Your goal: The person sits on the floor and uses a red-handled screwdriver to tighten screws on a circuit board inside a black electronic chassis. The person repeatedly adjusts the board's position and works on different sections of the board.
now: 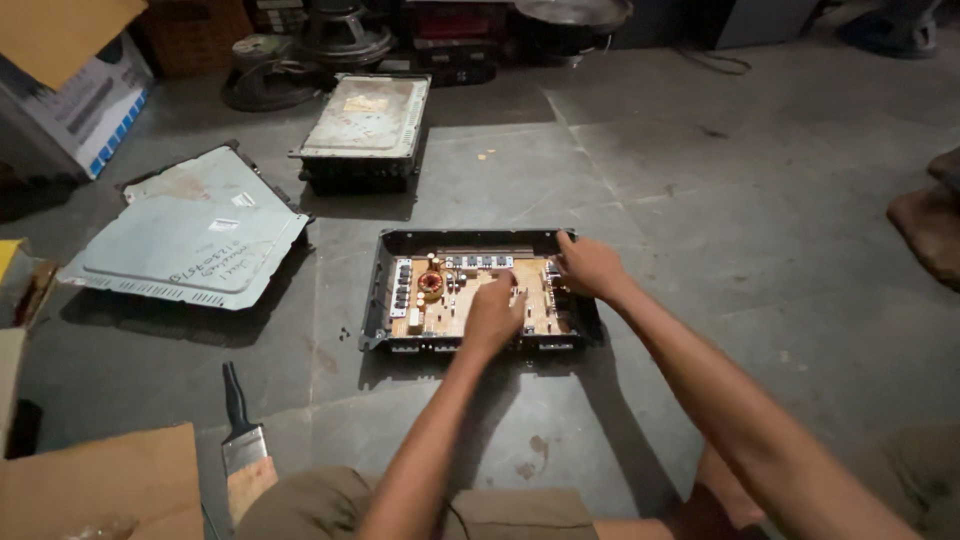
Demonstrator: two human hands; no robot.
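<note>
Under both hands, on the floor: an open amplifier (478,290), lid off, circuit board w/ copper coil showing. Left hand (495,312) rests fingers-down on the board, loosely curled, gripping nothing. Right hand (590,265) spread on the far right rim. Prob. heavy, stiff metal case; board fragile, so lift by the rim. Left of the hands: loose cover (190,235), paintbrush (243,430); beyond, a second closed unit (368,125).

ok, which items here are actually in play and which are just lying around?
In play:
left hand
right hand
open amplifier chassis
circuit board

Lying about:
removed metal cover
second closed metal unit
paintbrush
cardboard sheet
</note>
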